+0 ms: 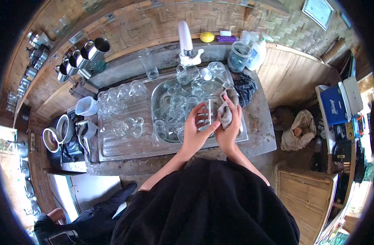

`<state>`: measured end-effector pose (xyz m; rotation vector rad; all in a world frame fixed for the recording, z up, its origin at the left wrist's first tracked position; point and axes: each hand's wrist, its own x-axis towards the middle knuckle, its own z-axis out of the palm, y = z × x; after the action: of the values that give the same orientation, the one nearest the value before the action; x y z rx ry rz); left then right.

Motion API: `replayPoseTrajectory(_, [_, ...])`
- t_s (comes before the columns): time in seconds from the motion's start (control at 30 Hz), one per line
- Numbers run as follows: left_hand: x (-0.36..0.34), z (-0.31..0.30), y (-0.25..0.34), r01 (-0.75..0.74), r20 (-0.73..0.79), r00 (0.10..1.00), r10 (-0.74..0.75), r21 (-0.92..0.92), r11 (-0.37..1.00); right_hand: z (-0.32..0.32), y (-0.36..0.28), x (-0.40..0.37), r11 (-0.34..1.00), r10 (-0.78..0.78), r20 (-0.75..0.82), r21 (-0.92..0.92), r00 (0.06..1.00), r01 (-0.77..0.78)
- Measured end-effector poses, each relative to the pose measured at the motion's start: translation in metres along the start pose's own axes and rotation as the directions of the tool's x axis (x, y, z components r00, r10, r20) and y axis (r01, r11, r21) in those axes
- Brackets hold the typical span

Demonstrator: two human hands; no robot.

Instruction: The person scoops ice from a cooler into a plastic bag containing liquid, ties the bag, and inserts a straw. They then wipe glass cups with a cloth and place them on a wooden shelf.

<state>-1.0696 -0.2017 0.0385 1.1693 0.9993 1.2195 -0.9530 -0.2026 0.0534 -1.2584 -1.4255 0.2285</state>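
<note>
Over the right part of the sink (155, 107), my left hand (196, 130) has its fingers curled round a clear drinking glass (210, 107). Close beside it, my right hand (231, 130) grips a greyish crumpled cloth (225, 115), bunched against the glass's right side. Several glass mugs (177, 107) crowd the basin below my hands. More glassware stands on the ribbed drainboard (113, 149) to the left, including a glass mug (137, 126). A tall clear glass (148, 64) stands behind the drainboard.
A white tap (186, 41) rises behind the basin. A jar (239, 57), a white bottle (257, 55) and a black plastic bag (246, 87) are at the right. Metal mugs (98, 50) hang at the left. Another person (85, 216) is at lower left.
</note>
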Motion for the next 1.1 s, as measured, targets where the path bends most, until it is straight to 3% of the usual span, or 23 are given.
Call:
replayPoseTrajectory(0.07, [0.001,0.002,-0.001,0.009,0.043,0.999,-0.004,-0.129,0.992,-0.004,0.002,-0.003,0.999,0.017,0.089,-0.042,0.996,-0.013])
replayPoseTrajectory(0.13, [0.003,-0.004,0.0,-0.004,0.043,0.999,0.015,-0.24,0.971,0.006,0.012,-0.01,0.975,0.108,0.061,0.19,0.992,-0.118])
replayPoseTrajectory(0.2, [0.003,-0.01,0.003,0.114,0.129,0.989,-0.073,-0.35,0.93,0.009,0.011,-0.008,0.949,0.117,0.081,0.285,0.99,-0.136])
replayPoseTrajectory(0.27, [0.004,-0.01,0.002,0.097,0.132,0.99,-0.046,-0.407,0.908,0.01,0.011,-0.009,0.927,0.135,0.087,0.341,0.987,-0.157])
replayPoseTrajectory(0.37, [0.006,-0.01,-0.001,0.091,0.154,0.987,-0.041,-0.332,0.939,0.013,0.016,-0.013,0.973,0.074,0.048,0.214,0.996,-0.083])
replayPoseTrajectory(0.47, [0.0,-0.006,-0.003,-0.04,0.012,0.999,0.039,0.097,0.994,0.016,0.018,-0.015,0.965,0.093,0.011,0.245,0.996,-0.093])
replayPoseTrajectory(0.57, [-0.001,-0.008,0.008,0.04,-0.005,0.999,-0.04,-0.014,0.999,0.018,0.012,-0.015,0.987,0.041,-0.014,0.155,0.999,-0.038])
replayPoseTrajectory(0.7, [0.005,-0.007,-0.005,-0.009,-0.036,0.999,0.001,-0.204,0.979,0.013,0.008,-0.014,0.985,-0.122,0.062,-0.118,0.991,0.129])
replayPoseTrajectory(0.8, [0.005,-0.011,-0.009,-0.004,0.013,1.0,0.007,-0.184,0.983,0.009,0.008,-0.012,0.956,-0.22,0.105,-0.173,0.97,0.236])
replayPoseTrajectory(0.83, [0.006,-0.012,-0.009,0.019,0.042,0.999,-0.009,-0.253,0.967,0.008,0.008,-0.011,0.958,-0.203,0.115,-0.185,0.972,0.221])
replayPoseTrajectory(0.93, [0.008,-0.018,-0.006,0.093,0.143,0.989,-0.038,-0.408,0.908,0.008,0.005,-0.003,0.998,-0.023,0.149,0.062,0.989,0.014])
replayPoseTrajectory(0.97, [0.008,-0.021,-0.006,0.114,0.182,0.983,-0.037,-0.433,0.894,0.012,0.005,-0.005,0.941,0.121,0.155,0.296,0.98,-0.163])
replayPoseTrajectory(1.0, [0.008,-0.023,-0.006,0.135,0.22,0.975,-0.035,-0.457,0.879,0.012,0.008,-0.006,0.947,0.123,0.177,0.272,0.977,-0.169])
replayPoseTrajectory(1.1, [0.006,-0.021,-0.008,0.131,0.14,0.986,-0.089,-0.329,0.935,0.011,0.01,-0.004,0.956,0.134,0.187,0.234,0.973,-0.176])
